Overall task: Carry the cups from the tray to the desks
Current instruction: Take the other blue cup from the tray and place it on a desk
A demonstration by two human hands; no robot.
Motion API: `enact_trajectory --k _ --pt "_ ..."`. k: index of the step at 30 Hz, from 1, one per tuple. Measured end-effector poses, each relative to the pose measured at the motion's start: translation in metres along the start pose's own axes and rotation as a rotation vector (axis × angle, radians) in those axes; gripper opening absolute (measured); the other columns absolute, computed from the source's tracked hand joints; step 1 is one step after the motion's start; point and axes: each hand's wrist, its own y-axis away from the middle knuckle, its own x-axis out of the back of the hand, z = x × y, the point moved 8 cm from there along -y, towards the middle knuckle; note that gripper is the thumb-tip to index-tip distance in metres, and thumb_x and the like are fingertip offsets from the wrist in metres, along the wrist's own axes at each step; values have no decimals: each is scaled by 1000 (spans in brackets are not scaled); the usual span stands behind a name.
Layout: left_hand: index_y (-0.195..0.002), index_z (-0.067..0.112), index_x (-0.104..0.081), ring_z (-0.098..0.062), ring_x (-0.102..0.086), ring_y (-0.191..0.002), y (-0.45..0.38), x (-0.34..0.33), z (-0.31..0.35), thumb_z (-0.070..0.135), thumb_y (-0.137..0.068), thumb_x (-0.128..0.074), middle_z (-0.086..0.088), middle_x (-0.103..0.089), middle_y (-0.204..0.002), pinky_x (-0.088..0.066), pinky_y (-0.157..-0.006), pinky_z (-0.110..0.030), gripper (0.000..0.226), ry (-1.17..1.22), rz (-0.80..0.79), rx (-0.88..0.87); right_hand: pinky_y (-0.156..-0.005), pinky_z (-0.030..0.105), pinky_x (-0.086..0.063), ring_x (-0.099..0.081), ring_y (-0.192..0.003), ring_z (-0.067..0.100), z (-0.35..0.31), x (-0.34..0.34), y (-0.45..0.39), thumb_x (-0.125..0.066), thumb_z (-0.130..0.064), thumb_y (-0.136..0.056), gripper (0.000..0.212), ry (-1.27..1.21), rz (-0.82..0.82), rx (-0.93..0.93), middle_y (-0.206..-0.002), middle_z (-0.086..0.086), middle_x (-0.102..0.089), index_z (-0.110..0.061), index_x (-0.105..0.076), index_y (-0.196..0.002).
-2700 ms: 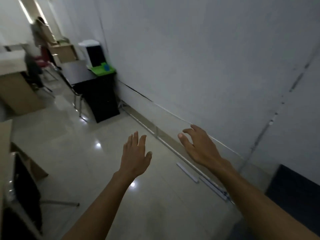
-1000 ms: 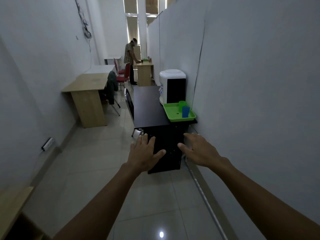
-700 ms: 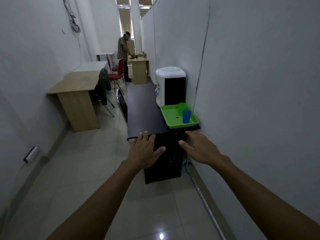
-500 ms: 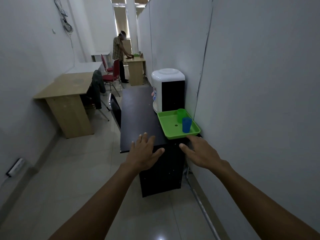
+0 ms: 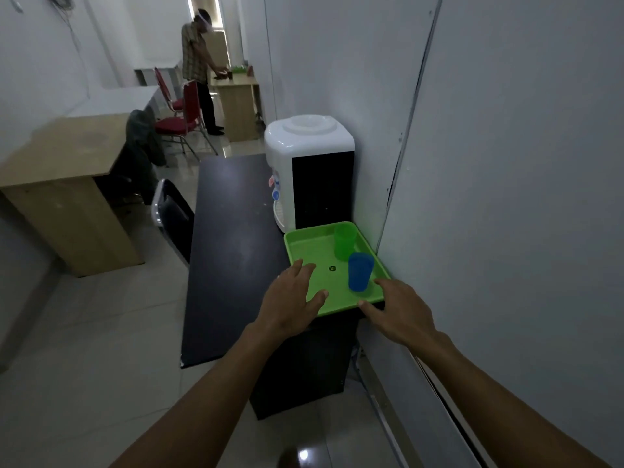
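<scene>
Green plastic showed between my spread fingers: my left hand (image 5: 293, 296) hovered open, palm down, over the near left part of the tray (image 5: 305, 243), covering that corner, and my right hand (image 5: 397, 312), fingers also apart and holding nothing, hid the tray's near right corner, though I could not tell whether either hand touched it. The blue cup (image 5: 360, 271) stood upright on the tray just beyond my right fingertips, and the green cup (image 5: 344, 239) stood behind it, hard to pick out against the same green. The tray sat at the near end of the black desk (image 5: 229, 251), right by the wall, with the water dispenser (image 5: 309, 170) just behind it. Farther off were a wooden desk (image 5: 64, 184), red chairs (image 5: 179, 113) and a person (image 5: 199, 65) bent over a distant desk, whose small items were too dim to name. Half a second earlier both hands had been short of the tray, over the desk's front edge; now they reached it.
</scene>
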Motion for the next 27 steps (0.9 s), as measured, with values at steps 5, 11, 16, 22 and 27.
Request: enact_trajectory --k 5,11,16,22,27 --pt "-148 15 -29 -29 -29 -143 -78 -48 -31 44 -94 -52 -16 -26 -158 -29 -113 -41 65 26 -104 -13 -91 40 -46 -53 -112 29 27 -32 -73 -62 -52 -82 50 77 -41 -86 -117 9 -61 -13 -55 -112" --pt "-148 16 -29 -27 -26 -145 -157 -102 -67 45 -95 -50 -15 -24 -159 -29 -114 -40 64 59 -254 -18 -93 39 -45 -48 -118 28 57 -70 -146 -66 -55 -76 69 73 -82 -229 -125 10 -57 -14 -47 -130" --pt "-146 16 -31 -26 -29 -143 -200 -129 -83 42 -95 -51 -14 -30 -156 -29 -112 -35 60 103 -342 -26 -85 39 -50 -46 -119 28 82 -92 -187 -72 -56 -70 82 -4 -102 -337 -125 11 -54 -15 -41 -133" --pt "-143 11 -38 -25 -42 -133 -231 -145 -93 37 -95 -54 -11 -46 -146 -35 -108 -33 58 181 -318 -1 -84 38 -52 -49 -119 25 97 -115 -217 -79 -60 -58 95 -33 -157 -352 -128 7 -54 -18 -45 -136" --pt "-140 12 -42 -23 -46 -129 -242 -152 -96 37 -94 -54 -9 -49 -142 -40 -106 -35 54 225 -298 26 -82 37 -53 -52 -114 25 102 -127 -222 -84 -59 -51 100 -69 -149 -353 -125 7 -57 -19 -46 -135"
